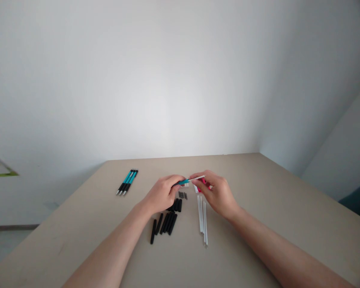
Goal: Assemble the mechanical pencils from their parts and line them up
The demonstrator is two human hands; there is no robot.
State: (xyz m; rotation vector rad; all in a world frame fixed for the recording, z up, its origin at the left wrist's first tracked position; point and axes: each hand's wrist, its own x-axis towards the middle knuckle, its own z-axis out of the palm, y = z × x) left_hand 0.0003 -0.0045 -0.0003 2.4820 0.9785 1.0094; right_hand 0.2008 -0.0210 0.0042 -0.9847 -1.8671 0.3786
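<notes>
My left hand (164, 193) is closed around a teal pen barrel (183, 182), its open end pointing right. Between the fingers of my right hand (213, 188) is a thin white pen refill (197, 178), its left end at the mouth of the barrel. Whether the refill's tip is inside the barrel is too small to tell. Below my left hand lie black tubes (168, 223) in two groups, the upper one partly hidden by the hand. Several small springs (183, 195) rest between the hands. More white refills (202, 218) lie below my right hand.
Three teal and black pens (127, 183) lie side by side at the left of the beige table (246, 252). A red and white item (197, 189) is partly hidden behind my right hand. White walls (168, 80) rise behind the table.
</notes>
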